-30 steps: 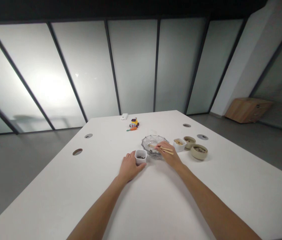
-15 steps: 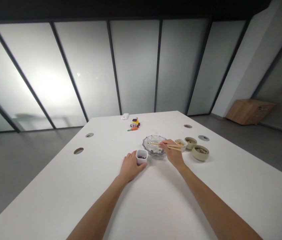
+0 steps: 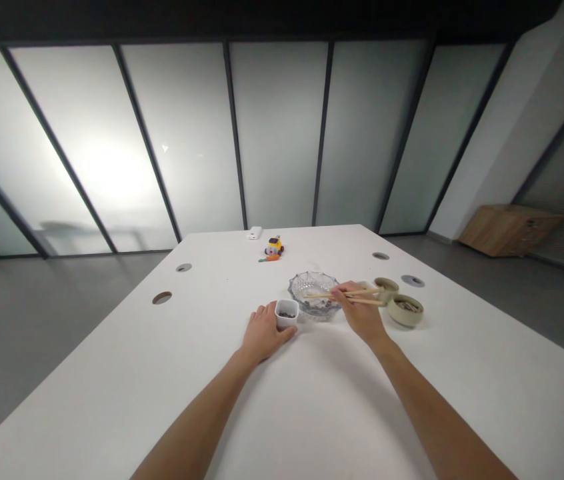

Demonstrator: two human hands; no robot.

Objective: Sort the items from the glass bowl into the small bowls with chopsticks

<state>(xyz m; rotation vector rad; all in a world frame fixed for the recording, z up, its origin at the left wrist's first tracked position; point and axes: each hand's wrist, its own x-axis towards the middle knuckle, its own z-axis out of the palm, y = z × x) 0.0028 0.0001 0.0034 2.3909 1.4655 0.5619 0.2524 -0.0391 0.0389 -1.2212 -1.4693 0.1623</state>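
Behind the right hand (image 3: 362, 317) a small white square dish is almost fully hidden, only a sliver of rim peeking out, so no idea what's in it. That hand is pinched around a pair of wooden chopsticks (image 3: 345, 295), tips reaching over the cut-glass bowl (image 3: 314, 288); whatever dark bits sit in the glass bowl are too small to identify, and I can't tell if the tips grip anything. Left hand (image 3: 263, 331) is curled round a white square cup (image 3: 287, 313) with dark stuff inside, resting on the white table (image 3: 312, 400) just left of the glass bowl. Count-wise: two beige round bowls, one nearer (image 3: 405, 310) and one farther (image 3: 386, 285), one glass bowl, one white cup, two chopsticks. Further back sit one small yellow toy (image 3: 274, 245), an orange carrot-ish thing (image 3: 266, 258) beside it and a white box (image 3: 254, 233) at the far edge. Four cable holes show in the tabletop.
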